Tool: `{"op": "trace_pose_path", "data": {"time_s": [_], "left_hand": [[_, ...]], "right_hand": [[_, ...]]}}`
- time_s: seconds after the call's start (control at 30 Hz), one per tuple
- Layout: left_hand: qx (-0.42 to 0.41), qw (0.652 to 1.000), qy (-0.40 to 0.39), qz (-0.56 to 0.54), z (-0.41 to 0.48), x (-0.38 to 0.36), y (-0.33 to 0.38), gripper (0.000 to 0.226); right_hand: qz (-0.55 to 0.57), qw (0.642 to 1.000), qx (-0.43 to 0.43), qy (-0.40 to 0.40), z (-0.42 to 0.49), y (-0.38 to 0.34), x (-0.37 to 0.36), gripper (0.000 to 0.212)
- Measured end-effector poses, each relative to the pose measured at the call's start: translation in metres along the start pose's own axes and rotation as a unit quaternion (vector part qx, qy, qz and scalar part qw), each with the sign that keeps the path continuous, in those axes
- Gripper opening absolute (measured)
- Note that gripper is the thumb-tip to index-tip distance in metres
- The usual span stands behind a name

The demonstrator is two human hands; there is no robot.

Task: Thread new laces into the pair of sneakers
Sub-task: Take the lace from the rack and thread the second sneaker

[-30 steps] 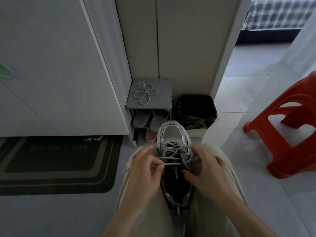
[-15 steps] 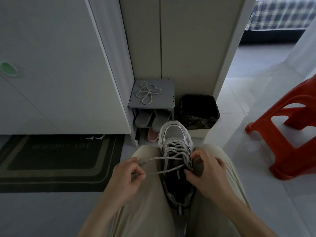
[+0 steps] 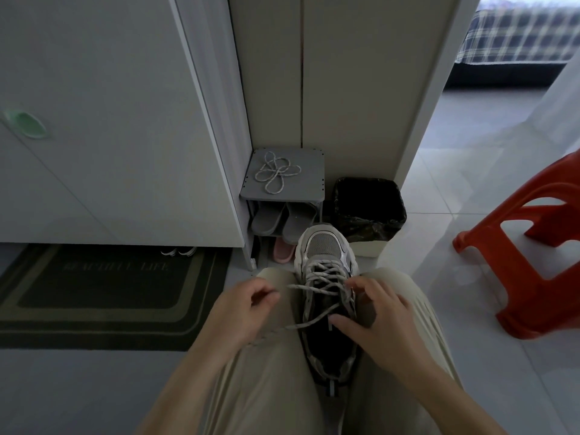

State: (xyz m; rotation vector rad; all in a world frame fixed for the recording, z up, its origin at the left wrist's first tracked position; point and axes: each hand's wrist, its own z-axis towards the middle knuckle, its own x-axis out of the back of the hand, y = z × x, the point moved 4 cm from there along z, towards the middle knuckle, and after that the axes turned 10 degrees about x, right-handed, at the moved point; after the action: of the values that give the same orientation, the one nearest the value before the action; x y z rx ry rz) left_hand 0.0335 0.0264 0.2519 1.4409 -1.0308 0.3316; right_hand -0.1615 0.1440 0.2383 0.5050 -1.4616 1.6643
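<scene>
A grey and white sneaker (image 3: 324,246) lies wedged between my knees, toe pointing away. A speckled grey lace (image 3: 320,277) crosses its upper eyelets, and one loose end (image 3: 301,324) trails left over my thigh. My left hand (image 3: 241,309) sits on my left thigh beside the shoe and pinches the lace end drawn out to the left. My right hand (image 3: 376,315) holds the shoe's right side at the eyelets, thumb on the tongue. A second coiled lace (image 3: 276,172) lies on top of a small grey shoe rack (image 3: 309,166) ahead.
The rack holds grey slippers (image 3: 282,219) and a pink one (image 3: 282,251). A black-lined bin (image 3: 368,208) stands to its right. A red plastic stool (image 3: 533,246) is at the right, a dark doormat (image 3: 103,293) at the left under a white cabinet (image 3: 110,120).
My left hand pulled the lace end out from the eyelets to the left, drawing slack through, then settled on the thigh. My right hand stayed on the shoe's right side.
</scene>
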Motion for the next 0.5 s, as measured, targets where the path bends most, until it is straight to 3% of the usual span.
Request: {"op": "trace_pose_path", "data": {"time_s": [0.13, 0.23, 0.4, 0.5], "left_hand": [[-0.018, 0.987, -0.012, -0.162, 0.000, 0.017, 0.021, 0.006], [-0.041, 0.979, -0.051, -0.191, -0.003, 0.017, 0.039, 0.009], [-0.039, 0.973, -0.035, -0.226, 0.000, 0.025, 0.034, 0.018], [0.000, 0.967, -0.021, -0.253, 0.001, 0.027, 0.016, 0.019]], "right_hand": [[-0.036, 0.992, 0.089, 0.085, 0.019, -0.024, 0.009, 0.035], [-0.061, 0.985, 0.144, 0.069, 0.039, -0.048, -0.002, 0.029], [0.077, 0.993, 0.080, 0.045, 0.069, -0.065, 0.013, 0.007], [0.162, 0.986, 0.022, 0.045, 0.080, -0.068, 0.031, 0.022]]}}
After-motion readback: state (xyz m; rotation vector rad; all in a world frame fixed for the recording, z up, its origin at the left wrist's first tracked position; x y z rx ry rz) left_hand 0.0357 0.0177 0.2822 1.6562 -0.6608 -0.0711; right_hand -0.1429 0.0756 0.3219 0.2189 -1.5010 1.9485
